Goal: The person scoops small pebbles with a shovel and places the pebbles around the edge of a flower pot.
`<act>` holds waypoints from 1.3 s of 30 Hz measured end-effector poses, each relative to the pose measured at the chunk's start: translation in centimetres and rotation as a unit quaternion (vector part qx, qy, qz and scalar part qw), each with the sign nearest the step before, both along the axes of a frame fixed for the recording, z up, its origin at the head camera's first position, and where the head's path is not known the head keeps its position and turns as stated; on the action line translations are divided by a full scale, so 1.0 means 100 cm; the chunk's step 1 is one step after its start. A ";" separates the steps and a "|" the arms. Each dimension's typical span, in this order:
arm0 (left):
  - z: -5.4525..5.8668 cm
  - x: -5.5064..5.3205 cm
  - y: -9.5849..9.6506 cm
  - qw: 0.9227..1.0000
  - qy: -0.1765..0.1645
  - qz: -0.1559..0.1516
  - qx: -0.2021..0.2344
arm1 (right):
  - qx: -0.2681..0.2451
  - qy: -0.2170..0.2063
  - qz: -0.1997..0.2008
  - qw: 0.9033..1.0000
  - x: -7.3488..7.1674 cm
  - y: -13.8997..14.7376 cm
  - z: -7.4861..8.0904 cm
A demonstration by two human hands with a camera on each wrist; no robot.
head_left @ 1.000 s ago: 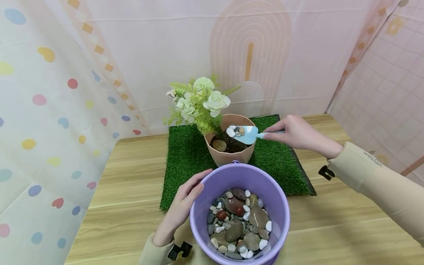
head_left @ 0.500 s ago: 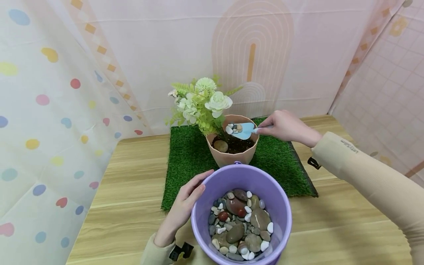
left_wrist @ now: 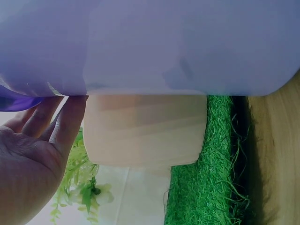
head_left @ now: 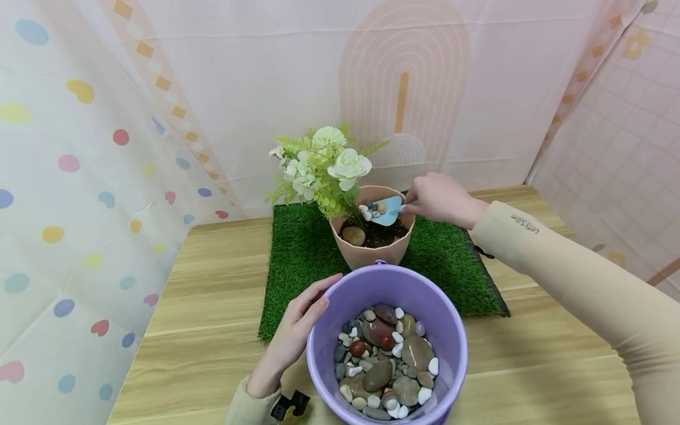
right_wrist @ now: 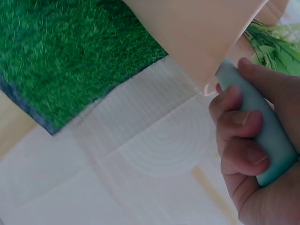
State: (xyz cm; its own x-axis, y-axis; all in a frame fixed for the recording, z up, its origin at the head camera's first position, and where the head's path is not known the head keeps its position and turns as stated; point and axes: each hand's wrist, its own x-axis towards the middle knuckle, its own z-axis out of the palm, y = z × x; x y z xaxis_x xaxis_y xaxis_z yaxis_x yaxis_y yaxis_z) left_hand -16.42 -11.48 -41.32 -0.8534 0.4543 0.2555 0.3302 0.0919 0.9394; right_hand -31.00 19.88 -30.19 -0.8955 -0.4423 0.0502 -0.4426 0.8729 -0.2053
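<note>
Head view: the left hand (head_left: 292, 327) rests at ten o'clock on the bucket (head_left: 395, 284), fingers fairly straight against it. Stones (head_left: 378, 375) fill its bottom. The pot (head_left: 372, 257) stands beyond at twelve. The right hand (head_left: 441, 199), at the pot's two o'clock, grips the trowel (head_left: 389, 218), its blade and pebbles (head_left: 375, 209) over the pot.

Left wrist view: at nine o'clock, outstretched fingertips touch the bucket.

Right wrist view: at four o'clock, fingers curl round the trowel's handle.
</note>
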 end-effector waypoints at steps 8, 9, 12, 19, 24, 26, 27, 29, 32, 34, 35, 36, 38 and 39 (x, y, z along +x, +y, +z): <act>0.000 0.001 0.000 1.000 0.000 0.003 -0.006 | 0.092 0.117 0.049 0.988 0.002 -0.016 0.001; 0.001 0.001 0.000 1.000 0.000 0.004 -0.006 | 0.105 0.133 0.051 0.984 0.002 -0.016 0.002; 0.002 0.001 0.000 1.000 -0.005 0.003 -0.003 | 0.128 0.158 0.049 0.978 0.004 -0.014 0.005; 0.000 0.001 0.000 1.000 -0.003 0.005 -0.002 | 0.098 0.142 0.038 0.984 0.010 -0.001 0.018; -0.003 -0.001 0.000 1.000 0.007 0.003 -0.005 | 0.059 0.119 0.041 0.990 0.025 0.014 0.028; -0.003 -0.001 0.000 1.000 0.005 0.003 -0.005 | 0.047 0.112 0.042 0.992 0.034 0.019 0.033; -0.002 0.000 0.000 1.000 0.004 0.003 -0.005 | 0.040 0.107 0.043 0.993 0.038 0.021 0.035; -0.002 0.000 0.000 1.000 0.002 0.005 -0.005 | 0.026 0.102 0.045 0.993 0.048 0.025 0.039; 0.000 0.000 0.000 1.000 0.002 0.004 -0.005 | 0.007 0.099 0.051 0.994 0.063 0.031 0.045; 0.000 0.000 0.000 1.000 0.003 0.003 -0.004 | -0.002 0.100 0.054 0.994 0.072 0.034 0.047; 0.000 0.000 0.000 1.000 0.003 0.002 -0.003 | -0.004 0.102 0.058 0.993 0.077 0.035 0.048; 0.000 0.000 0.000 1.000 0.003 0.001 -0.002 | -0.006 0.105 0.062 0.993 0.081 0.037 0.048; 0.000 -0.001 0.000 1.000 0.001 0.001 -0.002 | -0.011 0.110 0.069 0.991 0.089 0.039 0.048; 0.000 -0.001 0.000 1.000 -0.001 0.001 -0.001 | -0.013 0.113 0.073 0.991 0.093 0.039 0.048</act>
